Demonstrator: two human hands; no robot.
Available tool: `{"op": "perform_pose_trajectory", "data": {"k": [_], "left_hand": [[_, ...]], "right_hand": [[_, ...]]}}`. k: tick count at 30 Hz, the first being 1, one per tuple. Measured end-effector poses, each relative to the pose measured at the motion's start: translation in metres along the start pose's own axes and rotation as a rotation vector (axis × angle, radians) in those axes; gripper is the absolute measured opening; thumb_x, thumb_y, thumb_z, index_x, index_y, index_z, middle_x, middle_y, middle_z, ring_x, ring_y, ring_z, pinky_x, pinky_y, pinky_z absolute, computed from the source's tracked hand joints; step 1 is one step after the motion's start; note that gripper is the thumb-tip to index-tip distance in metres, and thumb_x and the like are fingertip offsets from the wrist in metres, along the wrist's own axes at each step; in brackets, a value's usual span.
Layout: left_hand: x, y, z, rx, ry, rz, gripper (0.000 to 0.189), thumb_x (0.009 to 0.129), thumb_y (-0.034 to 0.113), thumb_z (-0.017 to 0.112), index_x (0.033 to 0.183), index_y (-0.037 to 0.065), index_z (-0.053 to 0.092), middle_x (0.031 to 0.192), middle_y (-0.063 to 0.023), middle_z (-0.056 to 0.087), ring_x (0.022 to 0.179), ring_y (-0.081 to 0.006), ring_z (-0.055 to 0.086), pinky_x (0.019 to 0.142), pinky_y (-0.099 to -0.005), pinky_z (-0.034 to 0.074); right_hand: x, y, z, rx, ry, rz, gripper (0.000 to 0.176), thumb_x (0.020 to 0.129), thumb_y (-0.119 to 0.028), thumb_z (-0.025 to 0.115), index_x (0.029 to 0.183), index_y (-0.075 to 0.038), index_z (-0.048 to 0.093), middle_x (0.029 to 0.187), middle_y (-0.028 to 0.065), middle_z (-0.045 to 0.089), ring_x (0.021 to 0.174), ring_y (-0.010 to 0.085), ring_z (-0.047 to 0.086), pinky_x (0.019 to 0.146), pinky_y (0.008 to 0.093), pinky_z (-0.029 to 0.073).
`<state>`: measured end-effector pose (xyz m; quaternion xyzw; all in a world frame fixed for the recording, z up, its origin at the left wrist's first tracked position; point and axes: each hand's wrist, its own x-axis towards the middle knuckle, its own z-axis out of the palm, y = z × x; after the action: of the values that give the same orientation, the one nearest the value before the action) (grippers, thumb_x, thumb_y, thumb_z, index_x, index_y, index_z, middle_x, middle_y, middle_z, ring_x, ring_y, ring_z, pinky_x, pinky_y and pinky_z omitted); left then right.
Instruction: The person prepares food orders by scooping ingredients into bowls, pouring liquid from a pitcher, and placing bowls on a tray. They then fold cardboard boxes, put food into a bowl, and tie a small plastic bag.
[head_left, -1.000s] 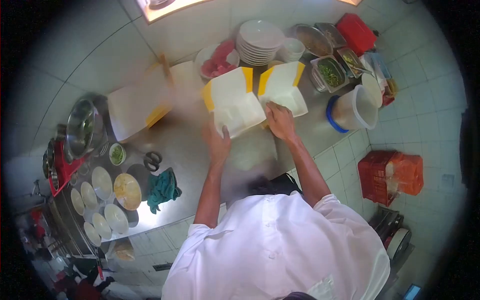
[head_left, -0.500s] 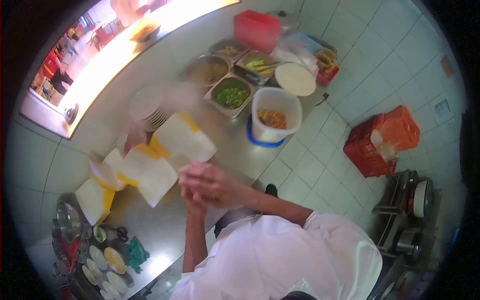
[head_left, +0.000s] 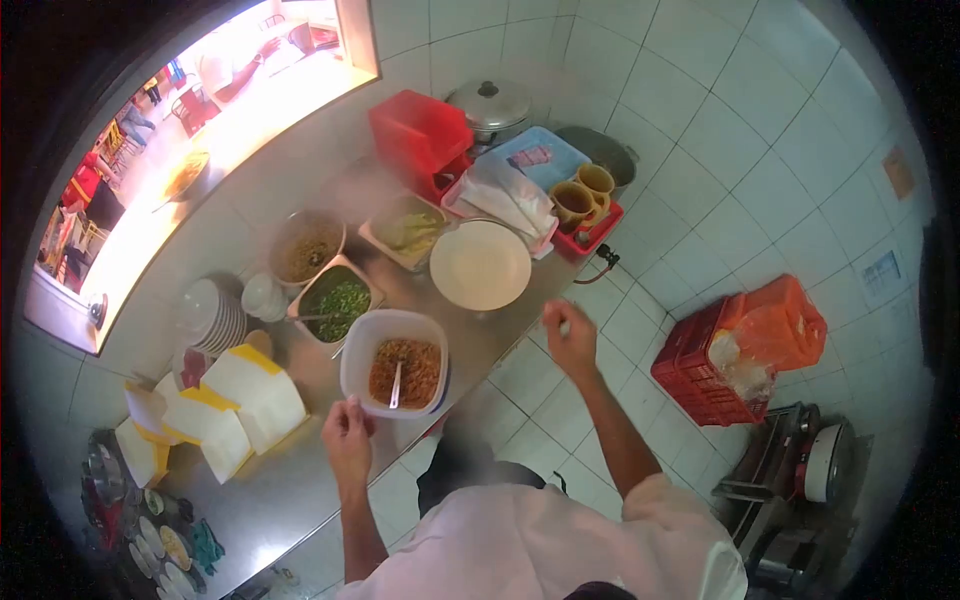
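My left hand [head_left: 348,432] is at the near left corner of a white plastic tub [head_left: 358,345], its fingers curled close to the tub's wall. Inside the tub is a brown crumbly food [head_left: 420,365] with a spoon [head_left: 396,385] standing in it. My right hand [head_left: 571,338] is closed in a fist, held out over the floor beyond the counter's edge; a small pale spot shows at its fingers, and I cannot tell what it is. Nearest to that hand on the counter is a round cream plate [head_left: 480,264].
Behind the tub stand pans of chopped greens [head_left: 338,305] and pale green vegetables [head_left: 408,232]. Open paper boxes [head_left: 265,400] and stacked plates [head_left: 212,318] line the left. Mugs [head_left: 573,205] sit at the back right. A red crate [head_left: 695,355] rests on the floor.
My hands were clasped together in front of the paper boxes; now they are apart, the left beside the tub, the right out to the right. The view has turned toward the counter's back end.
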<state>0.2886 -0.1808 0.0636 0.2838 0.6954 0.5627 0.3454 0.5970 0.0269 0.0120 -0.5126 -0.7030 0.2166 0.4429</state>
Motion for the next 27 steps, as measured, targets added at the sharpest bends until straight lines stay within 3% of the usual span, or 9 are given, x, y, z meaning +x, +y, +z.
{"op": "perform_pose_trajectory", "data": {"k": [5,7,10,12,16,18,21,25,27], "left_hand": [[0.001,0.006,0.015,0.12,0.245,-0.066,0.036,0.101,0.029,0.053,0.076,0.003,0.055,0.065,-0.0007,0.052,0.063,-0.0102,0.049,0.059,-0.0262,0.041],[0.004,0.015,0.029,0.45,0.624,0.173,0.035,0.1,0.028,0.054,0.075,0.003,0.053,0.064,0.0,0.047,0.061,-0.0105,0.045,0.057,-0.0272,0.038],[0.008,0.026,0.06,0.142,0.831,0.242,0.032,0.099,0.022,0.053,0.073,0.003,0.049,0.065,-0.0007,0.044,0.06,-0.0116,0.042,0.055,-0.0283,0.033],[0.015,0.036,0.087,0.084,0.795,0.348,0.03,0.098,0.019,0.052,0.072,0.003,0.048,0.065,-0.0019,0.043,0.059,-0.0126,0.042,0.054,-0.0284,0.031],[0.046,0.064,0.153,0.209,0.656,0.688,0.028,0.095,0.011,0.049,0.069,0.004,0.045,0.065,-0.0059,0.044,0.058,-0.0167,0.042,0.053,-0.0297,0.028],[0.056,0.077,0.179,0.273,0.653,0.633,0.031,0.094,0.012,0.051,0.065,0.003,0.045,0.064,-0.0082,0.045,0.058,-0.0188,0.042,0.053,-0.0312,0.029],[0.076,0.092,0.215,0.185,0.646,0.581,0.033,0.093,0.014,0.053,0.063,0.001,0.048,0.061,-0.007,0.048,0.056,-0.018,0.043,0.053,-0.0314,0.031],[0.081,0.106,0.252,0.233,0.625,0.332,0.031,0.093,0.015,0.057,0.065,0.002,0.052,0.063,-0.0053,0.052,0.057,-0.0162,0.045,0.053,-0.0297,0.032],[0.09,0.107,0.277,0.223,0.646,0.315,0.03,0.092,0.015,0.058,0.066,0.001,0.054,0.063,-0.0058,0.053,0.057,-0.0159,0.045,0.054,-0.0294,0.032]], "right_hand": [[0.153,0.048,0.002,-0.132,0.026,-0.172,0.017,0.085,-0.014,0.066,0.097,-0.002,0.066,0.087,0.0148,0.066,0.078,0.0311,0.065,0.072,0.0397,0.05],[0.203,0.069,-0.002,-0.193,0.059,-0.215,0.017,0.083,-0.014,0.066,0.096,-0.003,0.066,0.089,0.015,0.066,0.079,0.032,0.065,0.073,0.0402,0.05],[0.259,0.111,-0.023,-0.272,0.095,-0.215,0.014,0.082,-0.013,0.065,0.092,-0.003,0.068,0.087,0.0152,0.067,0.08,0.0321,0.065,0.073,0.0405,0.051],[0.301,0.124,-0.027,-0.323,0.082,-0.163,0.013,0.082,-0.013,0.064,0.09,-0.004,0.069,0.086,0.0151,0.068,0.08,0.0321,0.065,0.073,0.0405,0.051],[0.375,0.145,-0.019,-0.479,-0.392,0.024,0.025,0.082,-0.017,0.067,0.103,-0.003,0.067,0.105,0.0192,0.067,0.096,0.0349,0.065,0.08,0.0408,0.051],[0.409,0.185,0.01,-0.641,-0.649,-0.171,0.033,0.083,-0.023,0.069,0.111,-0.006,0.065,0.119,0.0195,0.063,0.108,0.0373,0.061,0.091,0.0429,0.049],[0.431,0.227,0.061,-0.751,-0.601,-0.543,0.037,0.08,-0.018,0.07,0.113,-0.002,0.064,0.121,0.0179,0.062,0.117,0.0337,0.056,0.099,0.044,0.044],[0.483,0.258,0.088,-1.136,-0.61,-0.673,0.038,0.079,-0.018,0.069,0.114,-0.004,0.064,0.127,0.0146,0.06,0.123,0.0317,0.052,0.103,0.0489,0.041],[0.502,0.267,0.086,-1.26,-0.96,-0.761,0.034,0.08,-0.016,0.068,0.112,-0.006,0.065,0.123,0.0127,0.061,0.121,0.0289,0.054,0.099,0.053,0.041]]}}
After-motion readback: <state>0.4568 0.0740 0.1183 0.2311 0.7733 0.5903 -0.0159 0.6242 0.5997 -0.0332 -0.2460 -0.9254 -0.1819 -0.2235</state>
